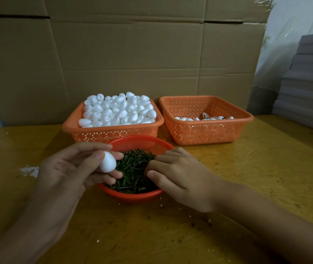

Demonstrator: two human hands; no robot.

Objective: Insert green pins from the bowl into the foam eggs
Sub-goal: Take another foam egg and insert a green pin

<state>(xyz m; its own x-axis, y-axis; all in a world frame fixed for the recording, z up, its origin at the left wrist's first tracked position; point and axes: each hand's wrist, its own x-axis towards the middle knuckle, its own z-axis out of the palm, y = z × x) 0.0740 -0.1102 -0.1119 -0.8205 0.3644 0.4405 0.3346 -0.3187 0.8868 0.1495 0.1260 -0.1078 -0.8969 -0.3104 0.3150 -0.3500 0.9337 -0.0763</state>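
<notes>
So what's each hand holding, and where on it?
Left hand pinches a foam egg near its narrow end. Right hand rests in the green pins; grip hidden.

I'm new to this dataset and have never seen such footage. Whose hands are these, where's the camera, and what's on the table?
There is no machine here: a person works with bare hands, and the single picture comes from a camera worn on their head, looking forward and down. On the wooden table stands a round red bowl of green pins. Behind it are two orange baskets: the left basket is heaped with white foam eggs, the right basket holds only a few, some with green showing. The left hand holds one foam egg between thumb and fingers over the bowl. The right hand reaches into the pins with curled fingers; whether it has pinched one cannot be seen.
</notes>
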